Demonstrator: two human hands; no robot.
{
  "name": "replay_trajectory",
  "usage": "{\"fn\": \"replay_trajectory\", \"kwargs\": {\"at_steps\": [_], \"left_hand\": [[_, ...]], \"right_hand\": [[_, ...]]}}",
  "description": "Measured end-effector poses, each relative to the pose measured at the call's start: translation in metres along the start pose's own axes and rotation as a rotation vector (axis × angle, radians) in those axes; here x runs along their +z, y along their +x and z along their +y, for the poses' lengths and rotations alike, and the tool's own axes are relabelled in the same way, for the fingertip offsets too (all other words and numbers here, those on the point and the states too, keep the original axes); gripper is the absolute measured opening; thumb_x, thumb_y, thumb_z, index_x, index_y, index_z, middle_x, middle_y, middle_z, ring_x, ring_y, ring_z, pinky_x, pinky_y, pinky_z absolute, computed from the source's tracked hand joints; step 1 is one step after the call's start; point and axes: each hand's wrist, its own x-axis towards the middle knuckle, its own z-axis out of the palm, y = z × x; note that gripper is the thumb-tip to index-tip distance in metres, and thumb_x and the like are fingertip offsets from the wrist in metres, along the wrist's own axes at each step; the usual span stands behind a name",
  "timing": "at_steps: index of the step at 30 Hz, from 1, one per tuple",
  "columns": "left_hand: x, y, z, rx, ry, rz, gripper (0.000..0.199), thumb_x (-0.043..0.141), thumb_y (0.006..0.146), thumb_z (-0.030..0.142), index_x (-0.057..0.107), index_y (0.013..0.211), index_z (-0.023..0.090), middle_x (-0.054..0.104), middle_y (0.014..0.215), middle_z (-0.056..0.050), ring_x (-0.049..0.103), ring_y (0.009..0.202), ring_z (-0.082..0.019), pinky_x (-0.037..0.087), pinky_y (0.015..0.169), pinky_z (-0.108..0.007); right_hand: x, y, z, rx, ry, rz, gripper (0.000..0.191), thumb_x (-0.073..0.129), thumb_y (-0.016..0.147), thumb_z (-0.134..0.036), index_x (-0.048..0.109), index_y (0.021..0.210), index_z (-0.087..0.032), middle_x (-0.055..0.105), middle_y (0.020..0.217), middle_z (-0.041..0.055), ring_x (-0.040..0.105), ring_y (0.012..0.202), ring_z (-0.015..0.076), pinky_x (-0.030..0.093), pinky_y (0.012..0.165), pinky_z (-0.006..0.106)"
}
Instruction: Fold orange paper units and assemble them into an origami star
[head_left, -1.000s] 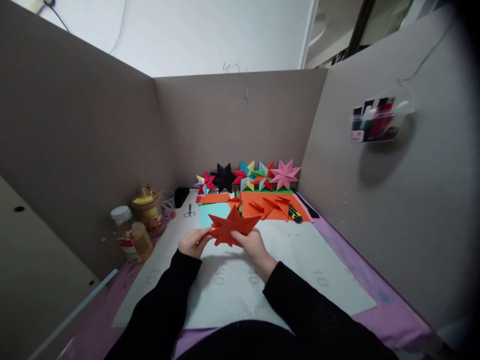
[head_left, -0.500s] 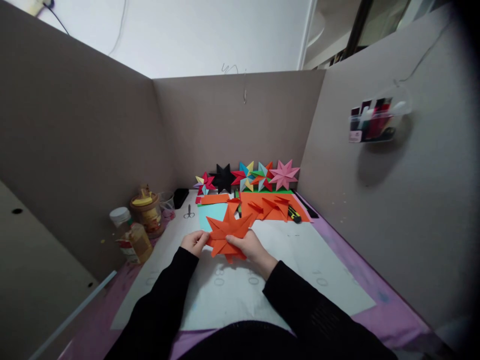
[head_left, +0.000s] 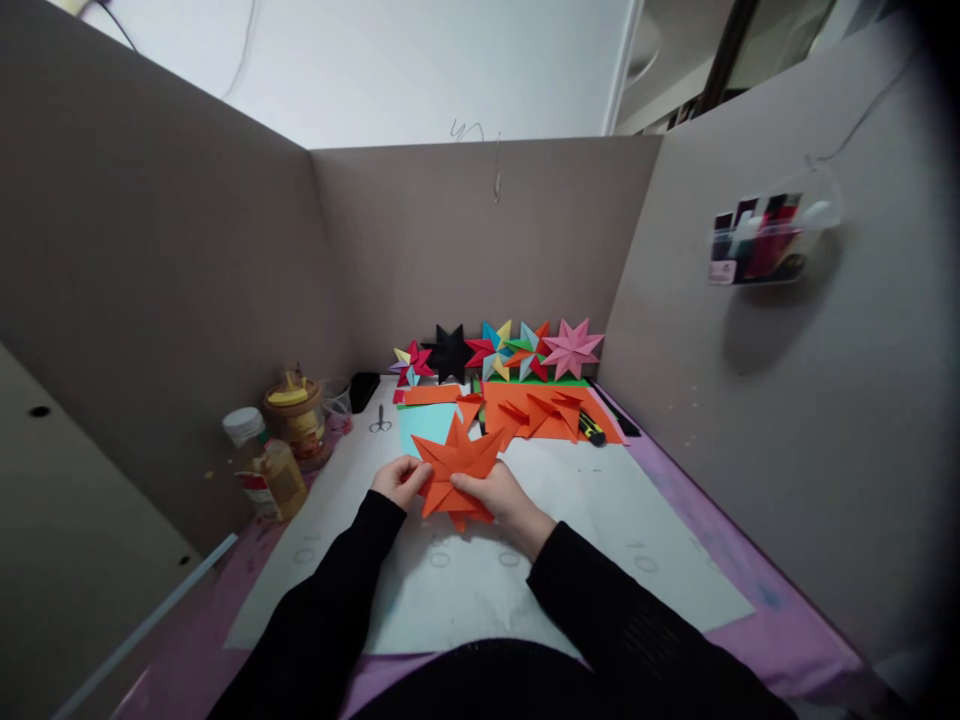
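An orange folded paper star [head_left: 459,460] is held up above the white sheet [head_left: 600,540], between both hands. My left hand [head_left: 403,481] pinches its left side between thumb and fingers. On the right edge, my right hand [head_left: 506,495] grips it with the thumb lying across the front; the other fingers are hidden behind the paper. Just beyond the star lie several folded orange paper pieces [head_left: 551,412] on orange paper, along with a light blue sheet [head_left: 421,425].
Scissors [head_left: 380,420] lie at the far left, a yellow-black cutter [head_left: 592,428] at the far right. A bottle [head_left: 266,465] and a brown pot [head_left: 298,420] stand on the left. Finished stars, including a pink one [head_left: 573,349], lean along the back panel.
My left hand has shifted slightly right along the star, its fingers now further over the left point. My right hand keeps its grip. The camera view has moved a little.
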Motion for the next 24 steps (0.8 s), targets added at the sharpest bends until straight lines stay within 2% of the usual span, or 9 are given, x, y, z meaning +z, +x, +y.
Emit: {"fn": "replay_trajectory", "kwargs": {"at_steps": [5,9,16,24], "left_hand": [[0.007,0.0,-0.006,-0.001,0.017,0.135,0.036,0.059,0.067,0.051,0.055,0.059,0.016,0.056,0.052,0.001,0.051,0.051,-0.012,0.043,0.05,-0.022],[0.009,0.0,-0.006,0.018,0.041,0.166,0.036,0.058,0.067,0.052,0.056,0.06,0.016,0.058,0.054,0.0,0.055,0.053,-0.013,0.045,0.051,-0.023],[0.009,-0.002,-0.001,0.022,0.067,0.202,0.037,0.057,0.068,0.052,0.057,0.061,0.016,0.058,0.054,0.0,0.056,0.053,-0.014,0.045,0.052,-0.024],[0.009,-0.007,0.011,0.025,0.173,0.257,0.033,0.056,0.07,0.049,0.057,0.06,0.018,0.057,0.052,0.001,0.052,0.053,-0.013,0.04,0.054,-0.023]], "right_hand": [[0.003,0.0,0.0,-0.024,-0.005,-0.007,0.043,0.07,0.067,-0.04,0.066,0.1,-0.014,0.068,0.103,0.0109,0.064,0.094,0.028,0.05,0.084,0.042],[0.005,0.001,0.001,-0.065,-0.022,0.027,0.045,0.066,0.07,-0.045,0.064,0.103,-0.015,0.067,0.105,0.0113,0.063,0.096,0.0275,0.05,0.084,0.041],[0.001,0.004,0.004,-0.013,-0.002,0.126,0.041,0.065,0.071,-0.045,0.067,0.094,-0.012,0.07,0.095,0.0119,0.066,0.087,0.0273,0.052,0.079,0.039],[0.003,0.001,0.0,0.003,0.072,0.033,0.037,0.068,0.071,-0.039,0.067,0.097,-0.013,0.068,0.103,0.0123,0.065,0.091,0.0268,0.051,0.082,0.039]]}}
